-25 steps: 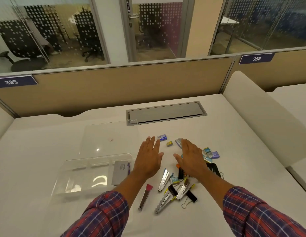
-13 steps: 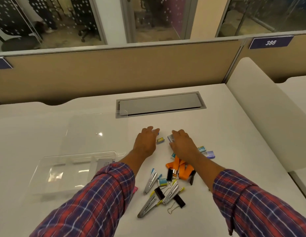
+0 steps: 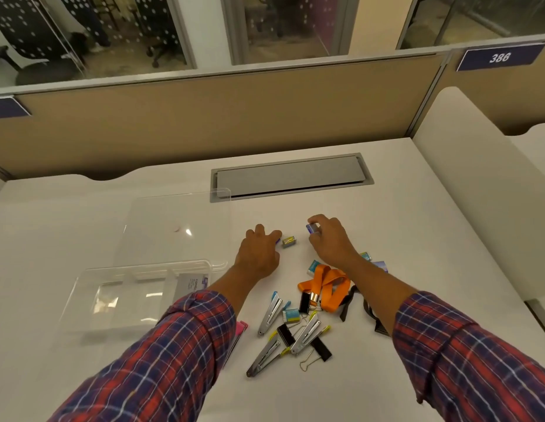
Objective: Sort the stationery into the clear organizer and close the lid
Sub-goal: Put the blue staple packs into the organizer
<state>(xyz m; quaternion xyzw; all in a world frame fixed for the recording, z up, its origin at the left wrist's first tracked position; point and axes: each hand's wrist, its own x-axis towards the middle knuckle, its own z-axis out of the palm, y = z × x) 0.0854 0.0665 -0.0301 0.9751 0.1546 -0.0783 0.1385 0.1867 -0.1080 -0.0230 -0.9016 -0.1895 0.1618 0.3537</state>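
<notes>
The clear organizer (image 3: 91, 303) lies at the left, its lid (image 3: 173, 226) swung open flat behind it, a grey card (image 3: 192, 286) in one compartment. My left hand (image 3: 259, 254) curls over a small blue staple box (image 3: 277, 241), mostly hidden under the fingertips. My right hand (image 3: 329, 242) pinches a purple-blue staple box (image 3: 313, 229) just off the desk. A yellow staple box (image 3: 288, 241) sits between the hands. Nearer me lie silver staplers (image 3: 269, 313), black binder clips (image 3: 321, 350) and an orange lanyard (image 3: 326, 284).
More small staple boxes (image 3: 380, 264) lie right of my right forearm, with a black strap (image 3: 371, 315). A pink stapler (image 3: 240, 328) peeks from under my left sleeve. A grey cable hatch (image 3: 291, 176) sits at the back, and a white divider (image 3: 478, 184) bounds the right side.
Both hands reached forward from the pile to the far small boxes and curled their fingers. The right hand lifted the purple-blue box. The orange lanyard is uncovered.
</notes>
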